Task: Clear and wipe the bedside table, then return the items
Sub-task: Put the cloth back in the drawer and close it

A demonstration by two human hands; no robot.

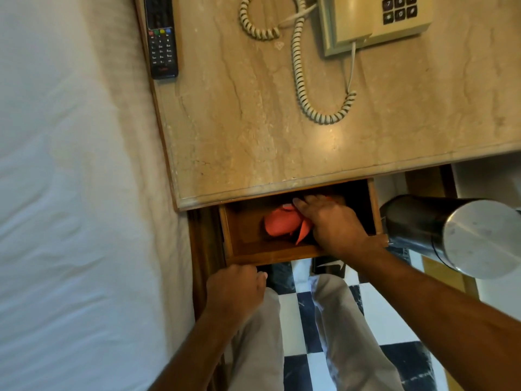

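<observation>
Two hands working at one open drawer under the marble bedside table.

One white bed (56,193) is lying at the left; one black remote control (161,38) is resting on the bedside table's (253,122) far left edge, one beige corded telephone (375,21) far right. The left hand (235,292) is curling at the drawer's (245,230) near front, its grip unclear. The right hand (329,221) is reaching inside, fingers lying on one orange cloth (282,222). One steel bin (451,235) is standing right.
</observation>
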